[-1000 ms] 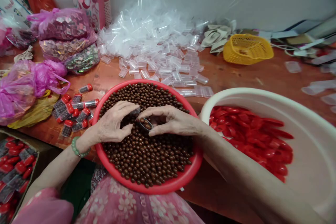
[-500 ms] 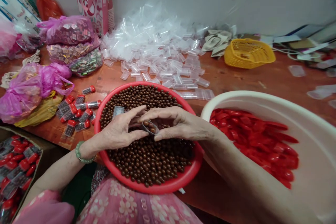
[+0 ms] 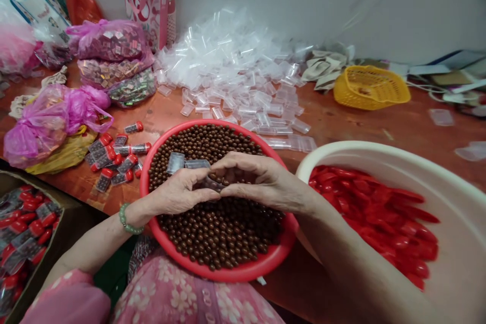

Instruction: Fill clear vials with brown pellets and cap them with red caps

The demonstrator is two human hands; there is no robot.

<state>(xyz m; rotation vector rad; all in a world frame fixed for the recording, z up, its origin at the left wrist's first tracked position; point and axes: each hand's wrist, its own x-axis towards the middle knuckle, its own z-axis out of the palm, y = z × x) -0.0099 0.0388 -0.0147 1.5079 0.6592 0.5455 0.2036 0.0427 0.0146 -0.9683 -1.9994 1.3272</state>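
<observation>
A wide red basin (image 3: 152, 225) full of small, glossy brown balls (image 3: 212, 238) sits in front of me. Over its middle, my left hand (image 3: 180, 191) and my right hand (image 3: 261, 182) meet at the fingertips. Pinched between them is a small clear plastic container (image 3: 213, 184), tilted, mostly hidden by the fingers; whether balls are inside it I cannot tell. Just beyond my left fingers lie two more clear containers, one upright-looking (image 3: 175, 163) and one on its side (image 3: 197, 163), both on top of the balls.
At right stands a white tub (image 3: 341, 148) with red plastic caps (image 3: 372, 212). Behind the basin is a heap of clear containers (image 3: 235, 61). Filled red-capped containers (image 3: 114, 157) lie left, others in a cardboard box (image 3: 68, 212). A yellow basket (image 3: 372, 88) and pink bags (image 3: 110, 43) are further back.
My hands have come together around the clear container, whose open mouth with brown balls showed earlier in my right hand. Two clear containers now show on the balls beyond my left hand.
</observation>
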